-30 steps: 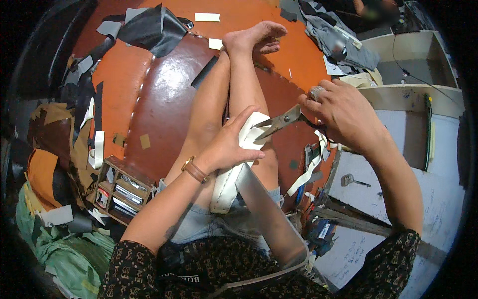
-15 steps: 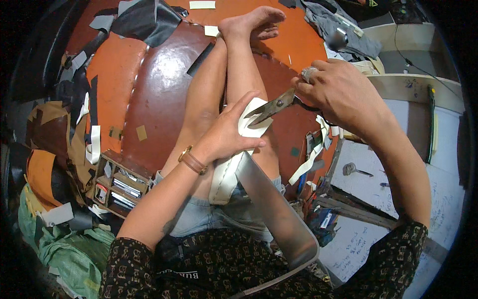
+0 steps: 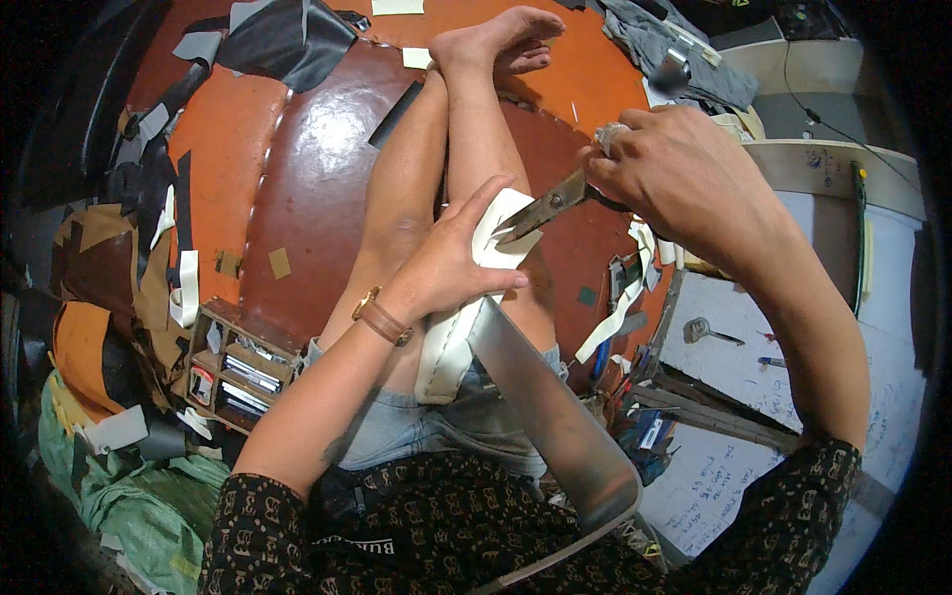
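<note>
My left hand (image 3: 451, 260) grips a cream strip of material (image 3: 451, 359) folded over my lap, thumb on one side and fingers on the other. Dark stitching runs along the strip's lower part. In my right hand (image 3: 664, 164) is a pair of worn metal scissors (image 3: 555, 203). Its blade tips meet the strip's upper end, just past my left fingers, where a slit or fold shows. The scissor handles are mostly hidden in my right fist. Beneath the strip, a long grey band with a pale edge (image 3: 565, 426) slopes down across my lap.
A small wooden compartment box (image 3: 243, 367) with blades and tools stands at left, near a green sack (image 3: 149, 506). Leather scraps (image 3: 288, 45) lie on the red-brown seat (image 3: 327, 149). At right are a curled cream offcut (image 3: 620, 317) and a white board with handwriting (image 3: 724, 307).
The scissor blades have come closer together at the strip's end. My right hand has shifted slightly; my left hand keeps its hold.
</note>
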`<state>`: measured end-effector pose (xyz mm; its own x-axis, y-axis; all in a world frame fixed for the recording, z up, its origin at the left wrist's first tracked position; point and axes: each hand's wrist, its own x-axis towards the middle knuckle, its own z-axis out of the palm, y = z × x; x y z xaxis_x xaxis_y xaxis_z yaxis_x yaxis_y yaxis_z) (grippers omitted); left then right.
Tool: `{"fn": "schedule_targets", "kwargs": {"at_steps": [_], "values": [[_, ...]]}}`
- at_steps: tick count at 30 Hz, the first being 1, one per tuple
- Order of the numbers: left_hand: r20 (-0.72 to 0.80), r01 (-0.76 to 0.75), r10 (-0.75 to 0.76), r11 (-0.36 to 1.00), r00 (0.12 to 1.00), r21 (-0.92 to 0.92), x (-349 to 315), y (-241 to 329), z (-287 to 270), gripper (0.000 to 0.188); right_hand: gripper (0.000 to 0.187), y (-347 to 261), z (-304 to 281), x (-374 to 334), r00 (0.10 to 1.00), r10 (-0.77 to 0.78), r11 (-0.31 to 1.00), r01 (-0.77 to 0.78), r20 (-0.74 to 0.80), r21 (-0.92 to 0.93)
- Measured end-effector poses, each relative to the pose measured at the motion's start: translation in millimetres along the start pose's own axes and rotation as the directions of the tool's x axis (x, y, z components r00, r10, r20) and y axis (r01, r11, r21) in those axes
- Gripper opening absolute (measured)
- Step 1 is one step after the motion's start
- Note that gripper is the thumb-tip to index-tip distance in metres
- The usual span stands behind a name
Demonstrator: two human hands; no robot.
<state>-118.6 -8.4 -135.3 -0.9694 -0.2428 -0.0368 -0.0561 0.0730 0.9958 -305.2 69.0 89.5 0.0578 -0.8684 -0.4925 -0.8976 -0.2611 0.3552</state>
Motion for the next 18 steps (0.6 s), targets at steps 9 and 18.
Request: {"fn": "schedule_targets", "kwargs": {"at_steps": [9, 18], "values": [[0.003, -0.019, 0.019, 1.0, 1.0, 0.005, -0.1, -0.2, -1.1, 0.116, 0.009, -5.2, -5.6, 0.8, 1.0, -0.027, 0.999, 0.027, -0.011, 0.03], [0.014, 0.028, -0.028, 1.0, 1.0, -0.004, -0.2, 3.1, -1.3, 0.116, 0.009, -8.3, -5.0, 1.0, 0.998, -0.024, 0.999, 0.026, -0.064, 0.031]]}}
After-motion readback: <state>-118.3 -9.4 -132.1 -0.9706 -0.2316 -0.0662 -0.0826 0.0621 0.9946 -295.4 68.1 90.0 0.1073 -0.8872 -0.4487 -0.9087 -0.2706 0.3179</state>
